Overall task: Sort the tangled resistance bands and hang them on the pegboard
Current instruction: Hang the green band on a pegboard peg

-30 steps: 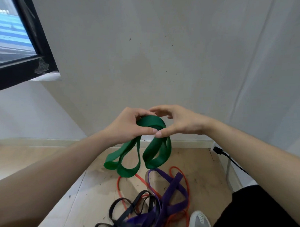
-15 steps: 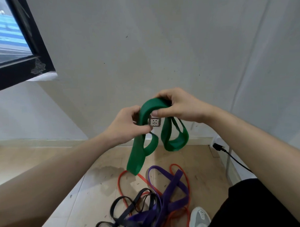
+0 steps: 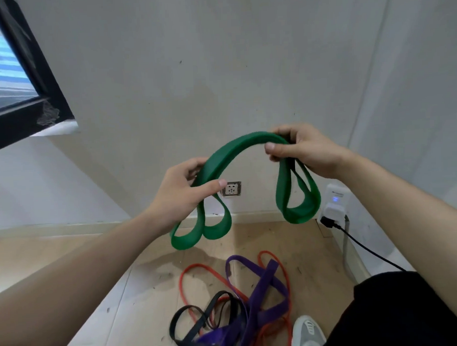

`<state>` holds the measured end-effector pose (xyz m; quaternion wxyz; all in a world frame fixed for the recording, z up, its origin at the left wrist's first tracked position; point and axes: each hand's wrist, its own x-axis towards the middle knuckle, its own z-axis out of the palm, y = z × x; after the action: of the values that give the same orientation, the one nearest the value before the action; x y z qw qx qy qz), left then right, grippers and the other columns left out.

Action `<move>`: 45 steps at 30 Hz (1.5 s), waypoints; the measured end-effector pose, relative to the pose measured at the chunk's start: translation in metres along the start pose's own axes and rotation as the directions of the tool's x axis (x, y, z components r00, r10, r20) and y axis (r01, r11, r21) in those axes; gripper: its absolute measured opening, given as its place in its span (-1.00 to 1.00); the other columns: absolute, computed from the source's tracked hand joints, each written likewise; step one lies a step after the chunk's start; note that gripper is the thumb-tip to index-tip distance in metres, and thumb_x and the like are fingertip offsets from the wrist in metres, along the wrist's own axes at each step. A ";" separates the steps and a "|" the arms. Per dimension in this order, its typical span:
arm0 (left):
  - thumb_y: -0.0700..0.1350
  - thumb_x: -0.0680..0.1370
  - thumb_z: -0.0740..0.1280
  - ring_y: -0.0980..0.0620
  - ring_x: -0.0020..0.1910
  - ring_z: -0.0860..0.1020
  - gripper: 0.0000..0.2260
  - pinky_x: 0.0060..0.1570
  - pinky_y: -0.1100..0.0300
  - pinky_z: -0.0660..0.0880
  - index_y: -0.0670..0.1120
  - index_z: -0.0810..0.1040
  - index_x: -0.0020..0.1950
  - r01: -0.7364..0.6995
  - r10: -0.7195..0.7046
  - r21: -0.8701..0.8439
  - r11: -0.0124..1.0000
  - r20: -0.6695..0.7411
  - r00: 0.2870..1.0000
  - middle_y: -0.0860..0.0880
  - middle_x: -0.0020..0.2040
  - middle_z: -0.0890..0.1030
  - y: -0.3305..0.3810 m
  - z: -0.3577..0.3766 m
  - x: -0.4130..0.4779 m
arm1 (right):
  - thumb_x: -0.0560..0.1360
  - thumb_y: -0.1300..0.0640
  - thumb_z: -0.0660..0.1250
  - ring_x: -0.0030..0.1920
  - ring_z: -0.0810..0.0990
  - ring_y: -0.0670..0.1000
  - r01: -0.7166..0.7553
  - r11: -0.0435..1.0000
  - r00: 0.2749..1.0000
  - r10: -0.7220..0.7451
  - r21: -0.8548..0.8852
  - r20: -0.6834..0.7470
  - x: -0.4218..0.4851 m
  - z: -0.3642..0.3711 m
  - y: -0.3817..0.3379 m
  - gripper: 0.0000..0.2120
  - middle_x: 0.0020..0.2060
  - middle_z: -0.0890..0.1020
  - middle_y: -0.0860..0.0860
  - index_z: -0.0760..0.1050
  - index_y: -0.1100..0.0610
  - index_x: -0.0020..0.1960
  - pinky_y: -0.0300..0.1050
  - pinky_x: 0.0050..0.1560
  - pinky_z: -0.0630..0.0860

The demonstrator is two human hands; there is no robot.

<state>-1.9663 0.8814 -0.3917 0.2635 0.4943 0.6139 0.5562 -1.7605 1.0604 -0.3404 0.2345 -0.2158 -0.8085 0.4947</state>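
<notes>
A wide green resistance band point(image 3: 232, 153) arches in the air between my two hands. My left hand point(image 3: 182, 191) grips its left part between thumb and fingers, and two loops hang below it. My right hand point(image 3: 303, 150) pinches the right part, where another doubled loop hangs. On the floor below lies a tangle of a purple band point(image 3: 265, 283), a thin red band point(image 3: 197, 267) and a black band point(image 3: 201, 324). No pegboard is in view.
A grey wall stands close ahead with a wall socket point(image 3: 231, 188). A white plug-in device point(image 3: 334, 202) with a black cable point(image 3: 364, 248) sits at the right. A dark window frame point(image 3: 32, 76) is at upper left. A white shoe point(image 3: 307, 333) is by the tangle.
My hands have drawn apart, the right one up and to the right. The green band has spread from a bunched fold into a wide arch between them.
</notes>
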 end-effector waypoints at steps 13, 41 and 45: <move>-0.20 0.54 0.45 -0.02 -0.15 0.66 -0.77 -0.07 0.19 0.60 -0.11 0.58 0.19 -0.068 -0.018 -0.255 0.965 -0.321 0.947 -0.17 -0.02 0.70 0.033 -0.025 0.031 | 0.52 0.18 0.45 0.02 0.71 0.06 -0.031 0.994 0.991 0.044 -0.106 0.128 0.012 0.043 0.000 -0.69 0.02 0.68 0.13 0.52 0.13 0.25 0.07 0.12 0.65; -0.06 0.58 0.42 -0.04 0.02 0.66 -0.81 0.12 -0.06 0.62 0.10 0.53 0.16 -0.482 0.379 -0.087 0.872 -0.502 0.777 0.04 0.07 0.63 0.247 -0.114 0.220 | 0.57 0.10 0.39 0.11 0.60 -0.05 0.500 0.801 0.629 -0.597 -0.329 -0.498 0.204 -0.029 -0.266 -0.72 0.10 0.59 -0.14 0.47 -0.06 0.26 -0.16 0.03 0.62; 0.00 0.56 0.42 -0.05 0.01 0.65 -0.83 0.13 -0.10 0.61 0.18 0.52 0.11 -0.502 0.386 -0.103 0.859 -0.515 0.766 0.07 0.06 0.63 0.253 -0.102 0.257 | 0.56 0.08 0.39 0.12 0.56 -0.07 0.464 0.803 0.600 -0.596 -0.374 -0.534 0.233 -0.045 -0.270 -0.73 0.13 0.57 -0.10 0.46 -0.04 0.24 -0.21 0.03 0.55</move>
<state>-2.0717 1.0428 -0.0705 0.0206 0.4392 0.4535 0.7753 -1.9508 1.1145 -0.0404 0.6043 -0.1388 -0.7536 0.2184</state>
